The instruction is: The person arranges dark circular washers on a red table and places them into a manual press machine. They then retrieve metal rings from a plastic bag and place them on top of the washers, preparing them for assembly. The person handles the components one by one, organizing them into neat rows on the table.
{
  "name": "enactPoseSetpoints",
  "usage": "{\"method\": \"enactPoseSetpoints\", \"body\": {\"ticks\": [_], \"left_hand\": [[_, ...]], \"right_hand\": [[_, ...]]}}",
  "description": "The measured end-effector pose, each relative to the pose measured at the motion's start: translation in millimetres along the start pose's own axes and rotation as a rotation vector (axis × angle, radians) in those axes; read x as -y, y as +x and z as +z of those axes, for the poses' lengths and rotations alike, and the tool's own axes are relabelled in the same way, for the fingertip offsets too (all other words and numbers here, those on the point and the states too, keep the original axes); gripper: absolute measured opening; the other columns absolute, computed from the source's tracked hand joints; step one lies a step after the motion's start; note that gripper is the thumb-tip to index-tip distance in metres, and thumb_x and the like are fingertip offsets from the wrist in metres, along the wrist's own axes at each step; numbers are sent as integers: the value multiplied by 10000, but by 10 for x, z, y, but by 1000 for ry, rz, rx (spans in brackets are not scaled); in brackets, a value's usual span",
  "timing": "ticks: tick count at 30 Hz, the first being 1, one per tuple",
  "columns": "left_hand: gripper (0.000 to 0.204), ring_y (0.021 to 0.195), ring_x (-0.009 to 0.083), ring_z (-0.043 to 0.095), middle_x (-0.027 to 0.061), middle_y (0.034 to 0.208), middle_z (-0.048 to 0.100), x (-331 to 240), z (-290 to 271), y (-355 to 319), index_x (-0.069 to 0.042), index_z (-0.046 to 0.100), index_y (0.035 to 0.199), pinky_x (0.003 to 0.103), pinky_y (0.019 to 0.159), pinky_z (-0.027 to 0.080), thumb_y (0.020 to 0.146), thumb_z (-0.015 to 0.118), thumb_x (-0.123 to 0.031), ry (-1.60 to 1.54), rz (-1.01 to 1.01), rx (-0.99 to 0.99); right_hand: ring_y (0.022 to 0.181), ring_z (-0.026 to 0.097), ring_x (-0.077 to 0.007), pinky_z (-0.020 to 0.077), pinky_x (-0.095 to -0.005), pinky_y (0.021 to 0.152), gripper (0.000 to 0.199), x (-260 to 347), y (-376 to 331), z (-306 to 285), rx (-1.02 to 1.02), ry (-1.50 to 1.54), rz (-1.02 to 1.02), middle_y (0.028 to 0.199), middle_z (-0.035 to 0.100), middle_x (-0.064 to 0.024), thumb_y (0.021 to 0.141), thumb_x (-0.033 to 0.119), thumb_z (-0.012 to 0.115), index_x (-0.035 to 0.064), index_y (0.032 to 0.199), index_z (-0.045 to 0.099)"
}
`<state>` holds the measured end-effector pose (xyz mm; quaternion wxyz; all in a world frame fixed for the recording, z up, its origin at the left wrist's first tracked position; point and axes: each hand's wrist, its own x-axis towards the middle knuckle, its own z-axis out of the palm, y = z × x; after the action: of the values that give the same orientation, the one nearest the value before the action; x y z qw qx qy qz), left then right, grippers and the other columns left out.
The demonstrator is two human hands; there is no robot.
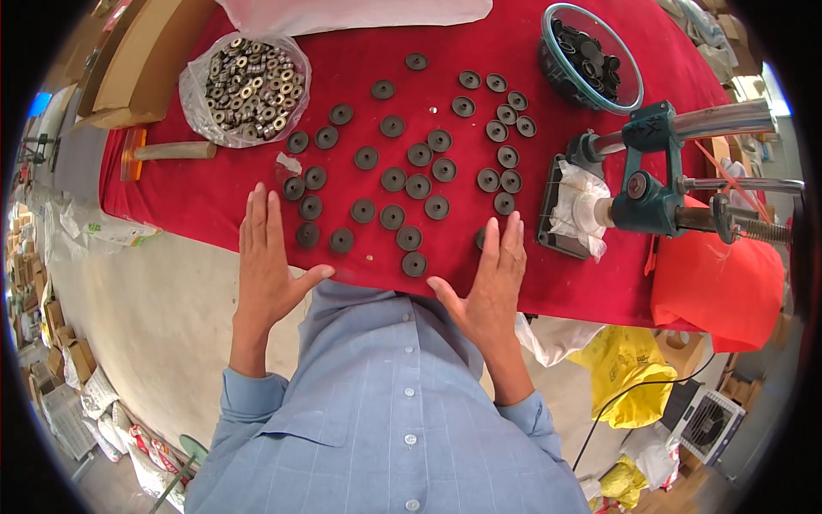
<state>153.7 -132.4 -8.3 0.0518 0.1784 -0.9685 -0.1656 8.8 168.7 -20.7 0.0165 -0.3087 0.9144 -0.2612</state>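
Many round black plastic caps lie spread out over a red tablecloth, each with a small raised centre. My left hand is at the near left edge of the cloth, fingers stretched and thumb apart, holding nothing. On the other side, my right hand is likewise stretched out, its fingertips beside a partly hidden black cap. A hand press with a green metal frame stands right of the caps, its white-wrapped base on the cloth.
Metal bearings fill a plastic bag at the far left, near a hammer and a cardboard box. A clear tub of black parts stands far right. Red cloth hangs by the press; a yellow bag is below.
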Motion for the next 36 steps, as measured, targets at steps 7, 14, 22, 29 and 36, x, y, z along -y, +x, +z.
{"method": "enactPoseSetpoints", "body": {"ticks": [7,14,22,29,36], "left_hand": [[1479,1649,460,117,275,1776,114,-151,184,217,17,102,1710,620,1302,176,693,820,-784,69,90,18],[1396,1655,464,75,281,1779,85,-330,348,404,26,98,1708,629,1304,133,771,789,-745,65,103,49],[1285,1650,456,110,300,1768,109,-581,493,819,47,163,1690,633,1297,137,846,738,-733,62,138,10],[1011,1653,419,140,252,1781,132,-159,338,954,7,195,1703,566,1323,145,1019,604,-615,-48,68,-63],[986,1640,452,156,286,1761,164,-171,483,1365,55,202,1680,567,1312,175,1032,638,-546,-56,159,-71]], "right_hand": [[1620,117,-532,198,-646,1258,1224,164,173,211,28,-24,-20,1736,108,-370,792,611,865,26,1687,269],[1619,127,-526,188,-637,1268,1061,205,388,326,33,-18,-28,1739,138,-349,888,600,782,63,1678,321],[1632,161,-466,192,-616,1278,873,137,809,371,-21,-63,-107,1747,204,-274,963,523,723,63,1636,411],[1550,323,-520,292,-603,1240,747,-566,1535,100,-324,2,-40,1681,325,-319,1037,428,656,9,1607,418],[1542,395,-434,318,-572,1249,647,-836,2266,361,-237,-92,-165,1648,442,-251,1066,421,596,20,1564,492]]}}
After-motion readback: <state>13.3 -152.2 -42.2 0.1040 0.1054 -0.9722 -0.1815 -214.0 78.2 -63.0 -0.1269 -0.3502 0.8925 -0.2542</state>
